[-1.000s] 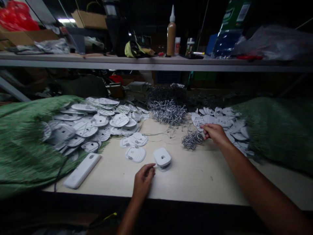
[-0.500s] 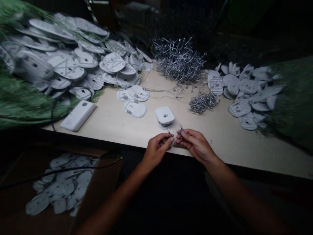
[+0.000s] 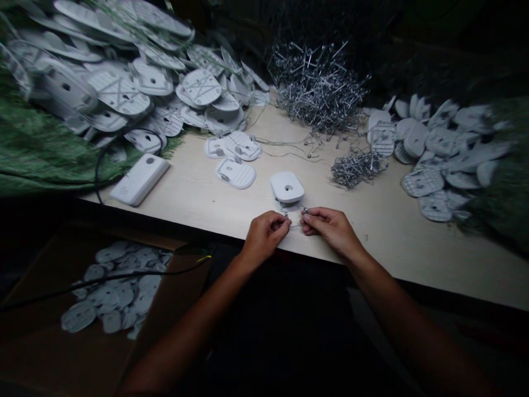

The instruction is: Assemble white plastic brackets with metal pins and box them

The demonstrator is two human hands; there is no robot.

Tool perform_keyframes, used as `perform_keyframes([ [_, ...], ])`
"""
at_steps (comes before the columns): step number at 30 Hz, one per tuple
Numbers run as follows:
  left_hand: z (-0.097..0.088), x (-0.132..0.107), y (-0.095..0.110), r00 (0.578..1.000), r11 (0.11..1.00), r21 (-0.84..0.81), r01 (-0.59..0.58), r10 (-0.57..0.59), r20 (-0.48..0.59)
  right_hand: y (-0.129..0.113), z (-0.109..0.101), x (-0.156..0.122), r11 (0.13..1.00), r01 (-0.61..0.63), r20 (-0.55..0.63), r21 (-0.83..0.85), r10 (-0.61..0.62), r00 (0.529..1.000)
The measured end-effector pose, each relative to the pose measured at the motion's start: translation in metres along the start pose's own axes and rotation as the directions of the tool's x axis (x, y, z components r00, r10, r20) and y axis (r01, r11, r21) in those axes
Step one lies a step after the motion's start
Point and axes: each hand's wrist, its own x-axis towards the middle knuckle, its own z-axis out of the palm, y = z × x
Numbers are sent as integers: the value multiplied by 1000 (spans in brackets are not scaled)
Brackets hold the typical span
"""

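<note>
White moulded plastic and bent steel wire make up this lot, and we list them from the centre out.

Item one: our left hand [image 3: 263, 236] and right hand [image 3: 331, 229] at the near edge of the pale, smooth worktop [image 3: 372, 242], fingers of both pinched shut, each gripping one end of a fine wire clip [image 3: 294, 220] that spans the narrow gap between them.

Item two: a rounded-square white plastic housing [image 3: 286, 186] with a central hole, just beyond the hands.

Item three: a large, spiky tangle of steel wire clips [image 3: 318, 88] at top centre, with a smaller heap [image 3: 359, 169] to its lower right.

Item four: flat, ribbed white plastic plates [image 3: 119, 94] piled at upper left, and a second pile [image 3: 438, 154] at right.

Item five: coarse green woven sacking [image 3: 37, 149] beneath the left pile.

Item six: a smooth white plastic bar [image 3: 139, 180] left of centre.

Item seven: a brown cardboard box [image 3: 173, 281] at lower left, holding more plates [image 3: 111, 292].
</note>
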Motion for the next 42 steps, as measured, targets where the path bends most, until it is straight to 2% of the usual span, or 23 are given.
perform_keyframes([
  [8,1,6,-5,996,995,-62,83,-80,37,-1,0,9,1000,9,-23,-21,-9,1000],
  [14,-4,10,-5,995,998,20,54,-55,82,-4,0,12,998,-37,-10,-44,36,999],
  [19,-7,9,-11,999,998,52,31,-30,-11,-9,4,14,997,-66,9,-33,66,998],
  [23,-13,10,-10,992,996,57,74,-68,-106,-13,12,14,994,-107,-34,-2,107,994],
  [25,-19,13,-8,991,994,84,65,-54,-120,-16,18,14,992,-128,-55,21,129,990],
  [28,-30,23,-4,997,992,122,-36,43,-62,-20,25,15,985,-158,-75,76,163,984],
  [32,-44,38,-3,981,973,137,-187,177,82,-24,31,19,974,-158,-73,159,172,982],
  [35,-49,48,-3,971,972,105,-209,194,137,-26,31,21,962,-155,-55,223,172,984],
  [42,-54,57,-5,964,971,80,-224,209,164,-27,28,26,906,-193,8,376,205,979],
])
